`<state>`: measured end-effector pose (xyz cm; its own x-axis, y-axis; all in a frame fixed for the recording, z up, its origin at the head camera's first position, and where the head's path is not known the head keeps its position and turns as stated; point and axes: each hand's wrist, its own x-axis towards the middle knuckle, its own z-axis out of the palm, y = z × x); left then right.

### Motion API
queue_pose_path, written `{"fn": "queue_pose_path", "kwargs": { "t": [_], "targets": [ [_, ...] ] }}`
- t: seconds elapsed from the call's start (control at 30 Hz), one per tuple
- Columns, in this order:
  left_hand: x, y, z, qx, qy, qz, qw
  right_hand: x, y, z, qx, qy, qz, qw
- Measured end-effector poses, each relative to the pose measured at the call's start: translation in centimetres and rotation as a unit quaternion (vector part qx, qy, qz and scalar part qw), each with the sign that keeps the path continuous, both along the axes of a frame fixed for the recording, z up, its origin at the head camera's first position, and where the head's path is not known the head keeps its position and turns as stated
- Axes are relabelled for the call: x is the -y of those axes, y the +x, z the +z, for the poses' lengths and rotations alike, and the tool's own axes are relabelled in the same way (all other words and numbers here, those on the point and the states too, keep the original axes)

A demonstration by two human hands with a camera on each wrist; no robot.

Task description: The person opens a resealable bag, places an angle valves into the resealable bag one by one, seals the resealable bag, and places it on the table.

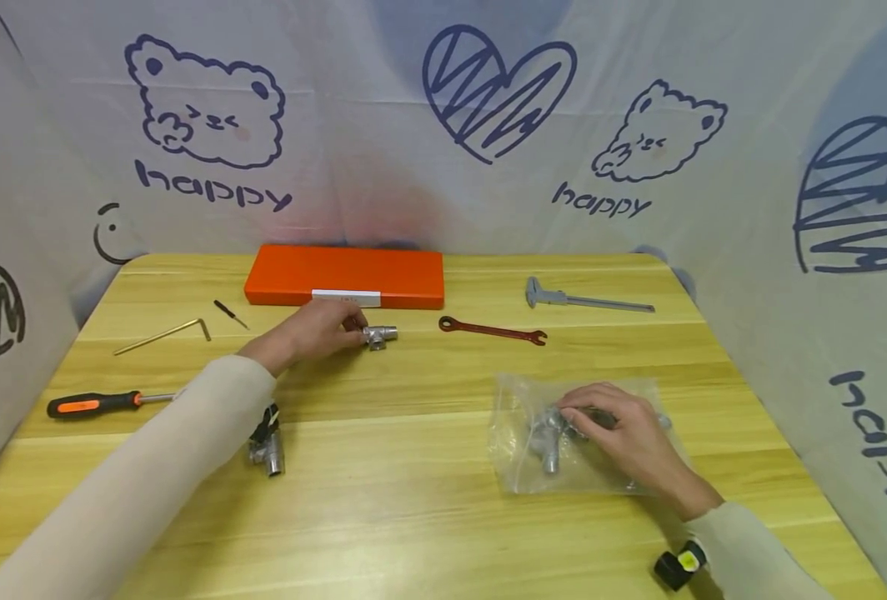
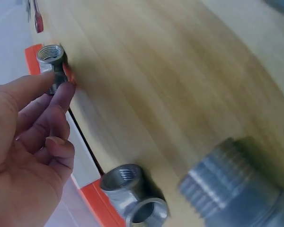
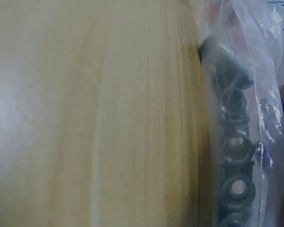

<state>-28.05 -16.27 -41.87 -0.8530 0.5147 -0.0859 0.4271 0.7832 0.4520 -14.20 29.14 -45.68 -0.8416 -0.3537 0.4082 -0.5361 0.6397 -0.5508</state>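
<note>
Just before the flat orange case (image 1: 346, 273), left hand (image 1: 322, 330) pinches a silver tee-shaped metal fitting (image 1: 379, 337) at the wooden worktop (image 1: 376, 500); right hand (image 1: 627, 429) pinches a clear plastic bag (image 1: 511, 454) of grey fittings (image 1: 551, 450); step, judged: placing or lifting; next calls for steady grip.

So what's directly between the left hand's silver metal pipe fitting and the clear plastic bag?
Nothing: head view shows bare yellow wooden tabletop along the straight line from that fitting to the bag.
</note>
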Motion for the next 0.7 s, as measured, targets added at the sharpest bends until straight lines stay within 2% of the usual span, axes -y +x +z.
{"fn": "queue_pose_path", "kwargs": {
  "t": [0.13, 0.27, 0.4, 0.53, 0.7],
  "targets": [
    [-0.9, 0.5, 0.4, -0.007, -0.007, -0.004, 0.9999, 0.0, 0.0, 0.0, 0.002, 0.002, -0.002, 1.0],
    [-2.8, 2.0, 0.9, 0.0, 0.005, -0.03, 0.9995, -0.1, 0.0, 0.0, 0.001, 0.006, -0.004, 1.0],
    [-5.5, 4.6, 1.0, 0.028, 0.037, -0.065, 0.9968, -0.1, -0.1, 0.0, -0.003, 0.006, -0.002, 1.0],
    [-8.7, 7.4, 0.7, 0.063, 0.074, -0.099, 0.9903, -0.1, -0.2, 0.0, -0.005, 0.006, 0.0, 1.0],
    [-12.8, 10.2, -0.1, 0.087, 0.099, -0.114, 0.9847, 0.0, -0.2, 0.1, -0.008, 0.012, 0.0, 1.0]
  ]
}}
